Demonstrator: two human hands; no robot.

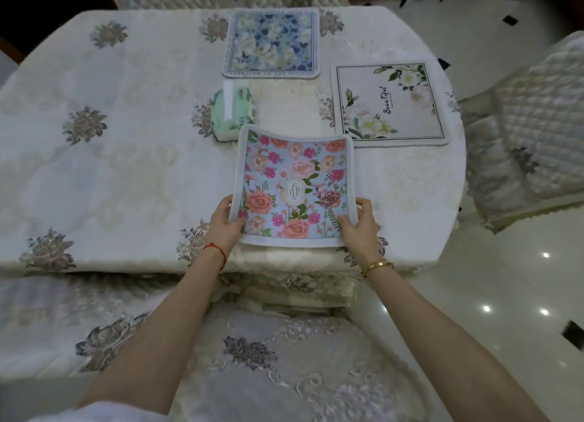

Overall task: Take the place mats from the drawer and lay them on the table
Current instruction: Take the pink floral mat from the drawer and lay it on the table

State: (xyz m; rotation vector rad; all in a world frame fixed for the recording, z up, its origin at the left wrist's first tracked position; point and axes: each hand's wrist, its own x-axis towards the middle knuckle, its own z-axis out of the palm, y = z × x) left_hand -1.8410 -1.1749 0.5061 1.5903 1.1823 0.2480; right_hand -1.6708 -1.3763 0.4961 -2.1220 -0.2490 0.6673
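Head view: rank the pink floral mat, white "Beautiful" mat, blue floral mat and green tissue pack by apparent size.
1. Pink floral mat, nearest the camera, so unsure against the next.
2. White "Beautiful" mat, similar.
3. Blue floral mat, farthest.
4. Green tissue pack, clearly smallest.

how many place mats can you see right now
3. A blue floral mat lies at the far side of the table; a white mat with green leaves lies to the right; a pink floral mat is held at the near edge by both hands. None seem hidden.
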